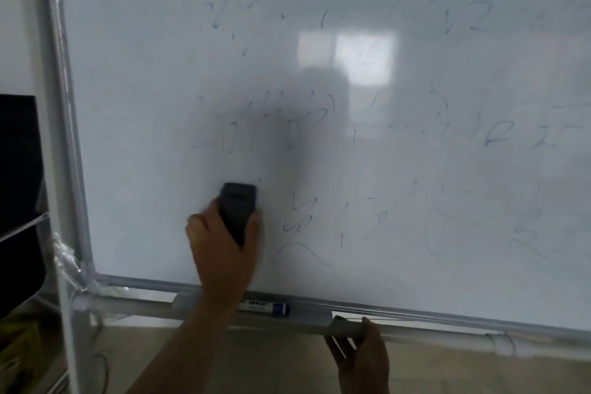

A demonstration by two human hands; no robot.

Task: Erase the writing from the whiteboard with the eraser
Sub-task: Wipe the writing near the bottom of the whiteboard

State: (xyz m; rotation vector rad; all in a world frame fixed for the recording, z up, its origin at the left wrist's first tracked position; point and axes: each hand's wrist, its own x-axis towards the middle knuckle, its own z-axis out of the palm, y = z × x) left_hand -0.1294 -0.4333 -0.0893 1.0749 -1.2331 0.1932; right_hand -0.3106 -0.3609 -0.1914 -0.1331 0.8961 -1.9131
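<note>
Left hand [224, 246] grips the eraser [238, 208] against the whiteboard [144, 105]; right hand [361, 355] clasps the frame rail [447, 337].

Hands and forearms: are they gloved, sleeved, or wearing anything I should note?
Both are bare. The left hand and its forearm show no glove, sleeve, watch or ring. The right hand is also ungloved, with no visible sleeve or jewellery. Motion blur softens fine detail.

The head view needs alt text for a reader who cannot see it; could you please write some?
A left hand presses a dark eraser against a whiteboard smeared with faint blue writing. The right hand grips the pipe under the board's bottom edge, and a marker lies in the tray.
</note>
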